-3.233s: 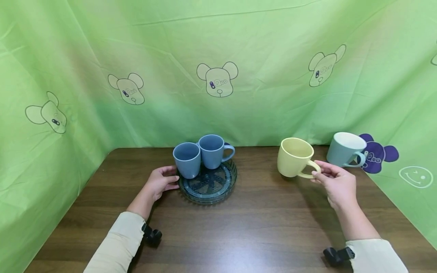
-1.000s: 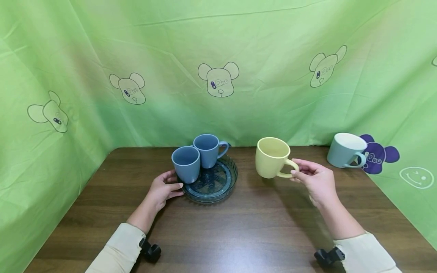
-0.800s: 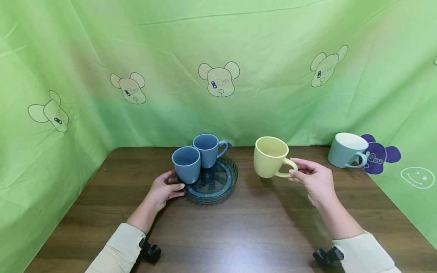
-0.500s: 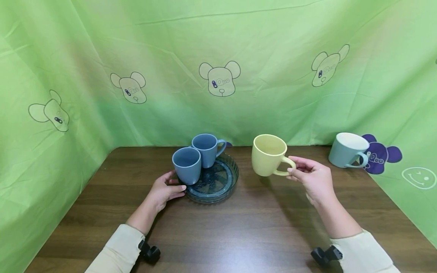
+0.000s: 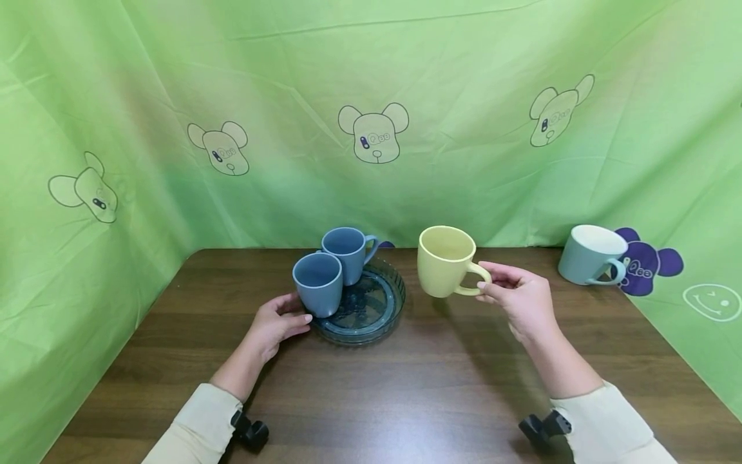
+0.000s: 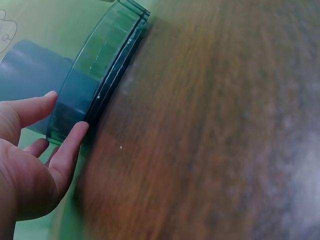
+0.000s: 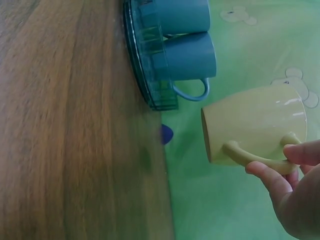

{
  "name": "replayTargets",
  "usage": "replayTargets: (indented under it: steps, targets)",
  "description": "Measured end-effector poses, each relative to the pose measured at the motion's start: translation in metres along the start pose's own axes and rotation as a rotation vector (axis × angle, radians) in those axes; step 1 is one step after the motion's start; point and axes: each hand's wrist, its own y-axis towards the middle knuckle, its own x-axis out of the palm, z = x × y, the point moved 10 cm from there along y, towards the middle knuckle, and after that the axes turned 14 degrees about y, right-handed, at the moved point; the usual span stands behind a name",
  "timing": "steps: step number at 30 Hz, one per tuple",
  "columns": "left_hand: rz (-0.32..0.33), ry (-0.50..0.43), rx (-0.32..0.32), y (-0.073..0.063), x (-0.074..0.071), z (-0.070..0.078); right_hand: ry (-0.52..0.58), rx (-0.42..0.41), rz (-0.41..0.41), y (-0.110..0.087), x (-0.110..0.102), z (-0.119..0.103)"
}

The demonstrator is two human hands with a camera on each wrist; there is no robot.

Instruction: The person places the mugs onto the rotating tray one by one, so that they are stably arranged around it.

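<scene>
My left hand (image 5: 274, 327), centre-left, rests spread fingers against the round, see-through blue glass dish (image 5: 373, 308). Centre-right, my right hand (image 5: 518, 296) pinches the glossy yellow ceramic mug (image 5: 442, 274), lifted. I judge this a carry; next I'd need it level, clear of the two blue cylindrical mugs (image 5: 317, 290).

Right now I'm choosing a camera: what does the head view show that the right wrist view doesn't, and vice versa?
Only head: the left hand and teal mug.
Only right wrist: a sliver of underside on the yellow mug.
Both: the right hand holding that mug by its handle, two blue mugs, the glass dish, table and green cloth.
</scene>
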Motion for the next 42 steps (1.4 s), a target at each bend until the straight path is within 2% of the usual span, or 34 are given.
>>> replayTargets:
  steps: [8,23,34,42]
  targets:
    - [-0.022,-0.067,0.015,0.0,0.002,-0.001,-0.003,0.033,-0.001,0.004,0.009,0.005]
    - [-0.023,-0.052,0.014,-0.003,0.003,-0.002,-0.126,0.068,-0.011,0.01,0.033,0.022]
    - [-0.003,-0.049,0.014,-0.002,0.005,0.0,-0.174,0.101,0.016,0.015,0.048,0.032]
    - [-0.026,-0.056,0.028,-0.002,0.007,0.002,-0.182,0.121,0.037,0.021,0.059,0.043]
